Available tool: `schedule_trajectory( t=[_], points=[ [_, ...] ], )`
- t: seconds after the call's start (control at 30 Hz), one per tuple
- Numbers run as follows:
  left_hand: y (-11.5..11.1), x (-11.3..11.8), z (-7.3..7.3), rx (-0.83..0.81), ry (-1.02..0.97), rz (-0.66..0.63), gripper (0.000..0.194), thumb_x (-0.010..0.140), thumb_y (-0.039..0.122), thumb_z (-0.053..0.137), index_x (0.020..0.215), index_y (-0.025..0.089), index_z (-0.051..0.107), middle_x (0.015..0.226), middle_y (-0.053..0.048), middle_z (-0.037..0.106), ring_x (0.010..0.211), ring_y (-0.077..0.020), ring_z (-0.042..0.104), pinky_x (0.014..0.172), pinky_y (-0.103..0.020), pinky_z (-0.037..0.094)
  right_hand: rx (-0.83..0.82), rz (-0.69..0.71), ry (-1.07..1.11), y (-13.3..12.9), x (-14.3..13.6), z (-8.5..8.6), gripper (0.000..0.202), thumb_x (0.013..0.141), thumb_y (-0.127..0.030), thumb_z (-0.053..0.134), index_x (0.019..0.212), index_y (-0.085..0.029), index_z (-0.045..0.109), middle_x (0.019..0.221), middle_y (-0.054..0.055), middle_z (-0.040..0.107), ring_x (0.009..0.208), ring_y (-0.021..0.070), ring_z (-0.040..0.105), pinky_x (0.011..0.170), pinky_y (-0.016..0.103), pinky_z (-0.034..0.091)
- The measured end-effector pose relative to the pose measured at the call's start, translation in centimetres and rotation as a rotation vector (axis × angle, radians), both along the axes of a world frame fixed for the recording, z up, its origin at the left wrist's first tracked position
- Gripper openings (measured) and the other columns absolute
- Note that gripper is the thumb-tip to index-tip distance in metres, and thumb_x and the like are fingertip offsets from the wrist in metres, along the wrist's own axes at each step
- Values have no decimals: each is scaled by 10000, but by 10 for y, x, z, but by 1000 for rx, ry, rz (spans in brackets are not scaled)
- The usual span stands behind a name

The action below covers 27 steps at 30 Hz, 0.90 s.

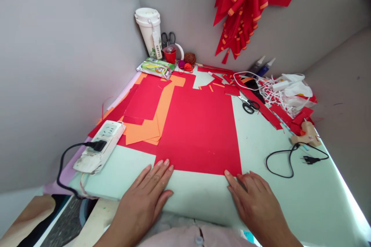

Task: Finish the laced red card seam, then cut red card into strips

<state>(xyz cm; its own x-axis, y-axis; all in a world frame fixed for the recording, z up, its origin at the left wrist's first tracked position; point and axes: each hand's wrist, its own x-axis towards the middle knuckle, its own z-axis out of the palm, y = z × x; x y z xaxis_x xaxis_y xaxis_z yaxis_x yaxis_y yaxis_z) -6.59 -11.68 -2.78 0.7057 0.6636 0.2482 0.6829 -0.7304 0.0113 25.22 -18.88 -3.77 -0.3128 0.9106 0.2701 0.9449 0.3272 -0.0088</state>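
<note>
A large sheet of red paper (203, 131) lies flat on the pale green table (199, 191), its near edge toward me. My left hand (147, 189) rests with its fingers stretched out on the sheet's near left corner, holding nothing. At the near right corner, my right hand (255, 197) touches the edge with its index fingertip, the other fingers partly bent over the table. Left of the sheet, orange paper pieces (145, 131) and a smaller red sheet (145, 98) overlap one another.
Scissors (249, 105) lie right of the sheet, near a glue gun (307, 135) and a black cord (290, 162). A power strip (100, 148) sits at left. Behind stand a coffee cup (149, 32), a snack packet (156, 68) and glue bottles (265, 67). Red paper ornaments (246, 11) hang above.
</note>
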Motion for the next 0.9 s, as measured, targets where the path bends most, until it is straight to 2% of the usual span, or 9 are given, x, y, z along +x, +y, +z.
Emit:
schedule_trajectory(
  t=[0.17,0.33,0.43,0.53,0.7,0.8,0.9],
  points=[
    [-3,1,1,-16,-12,47,531,944,351,511,1446,214,402,1395,-89,560,1270,-234,543,1189,-462,193,-1,-12,10,0,-1,0,332,956,-208,481,1264,-166,597,830,82,608,818,221,560,900,469,454],
    [-4,3,-1,-25,-47,41,552,921,319,556,1438,185,416,1398,-100,556,1304,-254,505,1189,-476,194,19,-4,56,5,-2,5,298,943,-185,507,1217,-148,619,805,74,604,791,208,559,912,475,457],
    [-3,3,-2,-19,-44,29,543,926,315,546,1436,180,417,1406,-97,546,1315,-255,493,1189,-478,187,35,28,124,11,-10,9,270,941,-178,508,1181,-133,625,893,99,630,871,225,572,927,478,450],
    [-2,3,-2,-20,-36,24,527,925,310,546,1421,173,436,1412,-101,539,1321,-263,485,1184,-483,195,18,117,189,21,-30,13,257,952,-178,473,1155,-144,627,995,102,653,964,241,570,964,481,429],
    [-3,2,-3,-6,-33,20,518,910,301,563,1401,167,462,1409,-103,543,1313,-262,496,1185,-472,198,-33,376,202,47,-76,18,306,967,-207,442,1219,-96,576,1094,97,661,1030,236,558,1037,437,385],
    [-1,1,-2,19,-43,16,520,900,319,572,1392,176,476,1387,-99,569,1278,-254,534,1186,-458,199,-34,469,163,61,-93,21,311,970,-195,429,1211,-59,572,1042,111,671,972,234,577,964,405,429],
    [4,-1,0,64,-42,-13,505,890,334,582,1362,170,514,1362,-98,593,1235,-241,574,1205,-438,143,-2,471,133,64,-95,19,303,960,-160,421,1186,-36,579,1010,122,681,901,236,591,884,396,454]
  ],
)
